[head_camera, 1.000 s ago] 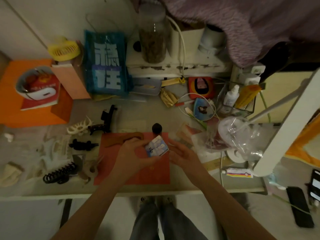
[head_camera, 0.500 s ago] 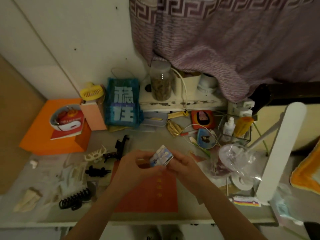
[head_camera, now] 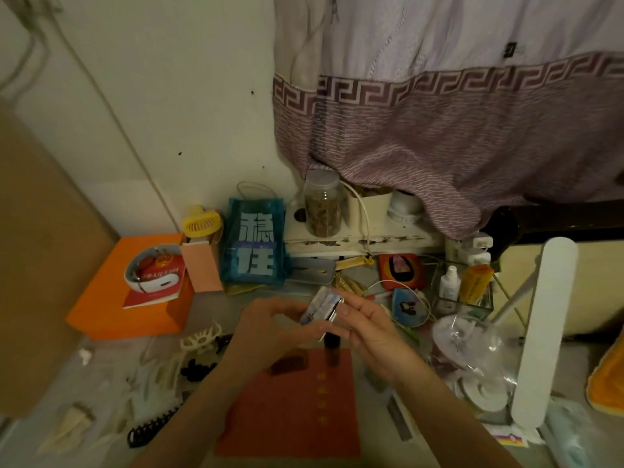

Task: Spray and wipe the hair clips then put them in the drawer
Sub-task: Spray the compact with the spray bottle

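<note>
Both my hands hold a small blue-and-white packet (head_camera: 321, 305) above the desk. My left hand (head_camera: 266, 327) grips its lower left side and my right hand (head_camera: 368, 327) pinches its right edge. Below them a dark small bottle (head_camera: 331, 351) stands at the top of a red booklet (head_camera: 290, 410), with a brown clip (head_camera: 290, 364) beside it. Several hair clips lie to the left: a cream antler-shaped one (head_camera: 201, 339), a black one (head_camera: 196, 368), a black claw clip (head_camera: 150, 428) and pale ones (head_camera: 69, 425). No drawer is visible.
An orange box (head_camera: 111, 309) with a white neckband sits at the left, a blue bag (head_camera: 255, 246) and a jar (head_camera: 324, 206) behind. A wire rack with bottles (head_camera: 466, 288), a plastic bag (head_camera: 472, 352) and a white lamp (head_camera: 543, 332) crowd the right. A purple curtain (head_camera: 456, 130) hangs above.
The view has tilted upward, showing more wall and curtain. My hands have lifted the packet higher and farther from me, still gripping it between them.
</note>
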Available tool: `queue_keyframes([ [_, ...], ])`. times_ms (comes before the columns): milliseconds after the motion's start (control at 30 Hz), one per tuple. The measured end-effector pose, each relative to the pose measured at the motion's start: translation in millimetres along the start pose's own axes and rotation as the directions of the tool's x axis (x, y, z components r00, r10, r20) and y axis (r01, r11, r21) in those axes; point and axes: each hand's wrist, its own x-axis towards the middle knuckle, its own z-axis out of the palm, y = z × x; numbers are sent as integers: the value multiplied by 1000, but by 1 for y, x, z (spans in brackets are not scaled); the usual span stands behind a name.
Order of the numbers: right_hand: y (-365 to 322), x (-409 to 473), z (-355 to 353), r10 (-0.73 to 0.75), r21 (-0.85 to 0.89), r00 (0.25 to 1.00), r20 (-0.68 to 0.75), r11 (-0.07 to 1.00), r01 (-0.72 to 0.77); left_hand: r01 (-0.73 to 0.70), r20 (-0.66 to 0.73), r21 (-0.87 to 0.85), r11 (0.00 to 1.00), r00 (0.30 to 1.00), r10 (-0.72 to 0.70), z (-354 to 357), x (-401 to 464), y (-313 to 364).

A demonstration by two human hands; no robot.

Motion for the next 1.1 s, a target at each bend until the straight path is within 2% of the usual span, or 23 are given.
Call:
queue_keyframes([
  [133, -8, 1, 3, -18, -88, 999, -38, 996, 15, -16, 12, -71, 997, 1000, 17, -8, -3, 13],
  [267, -18, 1, 6, -10, -170, 998, -59, 985, 0, -40, 45, -34, 999, 998, 42, -12, 0, 18],
  [433, -32, 3, 11, 97, -90, 992, -79, 991, -104, -121, 139, -35, 992, 983, 124, -25, 4, 25],
  [567, -38, 4, 15, 255, -47, 956, -145, 963, -264, -352, 233, -16, 936, 909, 346, -39, 10, 27],
  [767, -36, 4, 17, 454, -4, 886, -94, 890, -456, -600, 314, 100, 794, 776, 547, -41, 23, 29],
  [867, -34, 7, 17, 473, -1, 875, -106, 880, -476, -651, 337, 133, 748, 739, 583, -42, 26, 25],
  [1100, -29, 11, 10, 490, -5, 867, -96, 870, -493, -691, 331, 186, 698, 713, 618, -49, 25, 20],
])
